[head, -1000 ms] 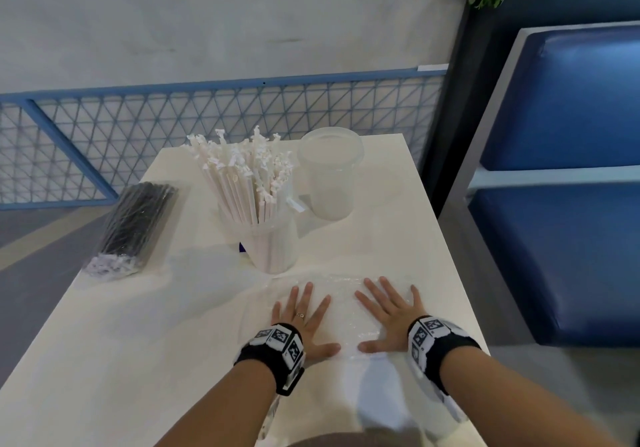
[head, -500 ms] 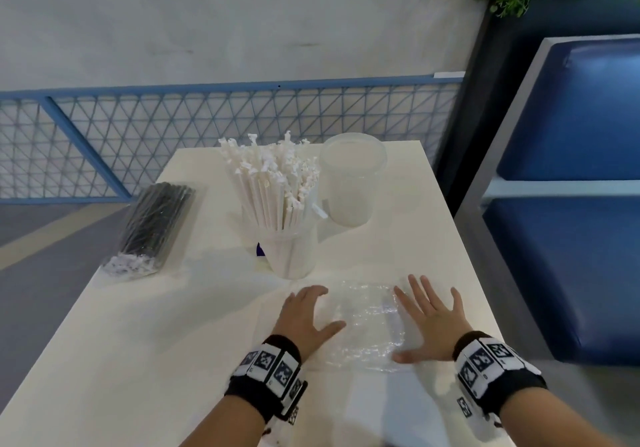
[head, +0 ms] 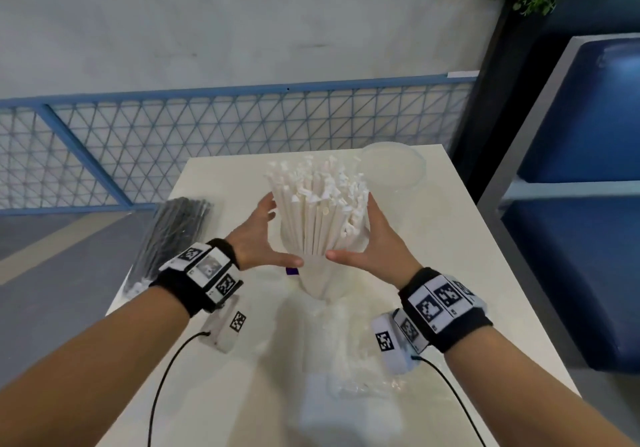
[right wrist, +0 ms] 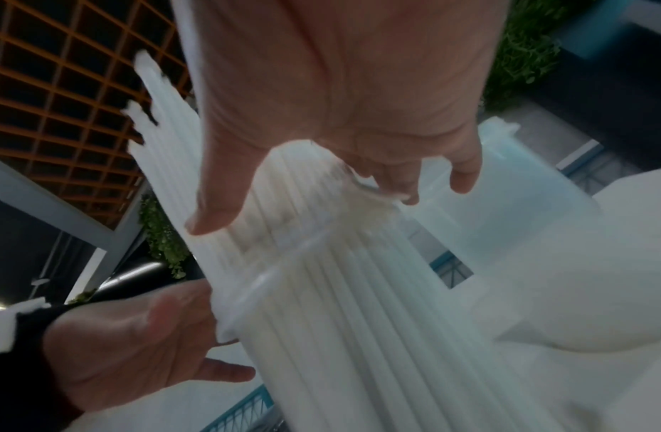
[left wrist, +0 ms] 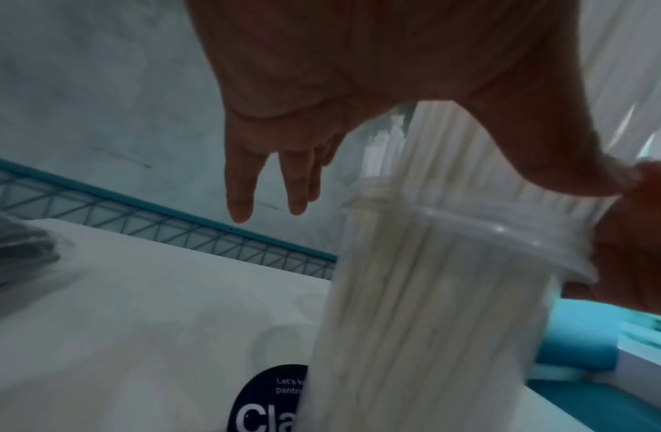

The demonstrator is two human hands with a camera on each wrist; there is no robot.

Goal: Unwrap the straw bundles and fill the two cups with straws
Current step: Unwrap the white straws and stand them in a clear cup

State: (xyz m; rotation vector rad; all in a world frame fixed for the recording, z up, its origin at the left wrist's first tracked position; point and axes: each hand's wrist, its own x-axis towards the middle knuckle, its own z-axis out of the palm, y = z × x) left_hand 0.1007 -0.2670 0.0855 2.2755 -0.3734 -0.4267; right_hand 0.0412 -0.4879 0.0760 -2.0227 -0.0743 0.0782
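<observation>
Two hands frame the filled cup from either side. Largest first: white tabletop (head: 214, 360), long axis running away from the camera, blue mesh railing (head: 138, 141) beyond its far edge, blue padded bench (head: 581, 204) to the right.

Black straw bundle (head: 169, 235), in its clear wrap, lies along the left edge of the tabletop, well apart from the hands.

Filled cup (head: 320, 276) stands upright near mid-tabletop; white paper-wrapped straws (head: 318, 211) stand packed in it, fanning slightly at the top. Second cup (head: 394, 169), clear, no straws visible in it, stands just behind and to the right of the filled one.

Crumpled clear wrap (head: 349, 370) lies flat on the near tabletop, between the forearms.

Left hand (head: 258, 238): fingers straight and spread, thumb extended toward the cup rim, palm facing the straws. Left wrist view shows the fingers (left wrist: 240, 187) straight, nothing clasped. Right hand (head: 372, 242): mirror pose, fingers straight against the right side of the straws, thumb pointing inward. Actual contact with the straws: cannot tell for the left; right appears to touch.
</observation>
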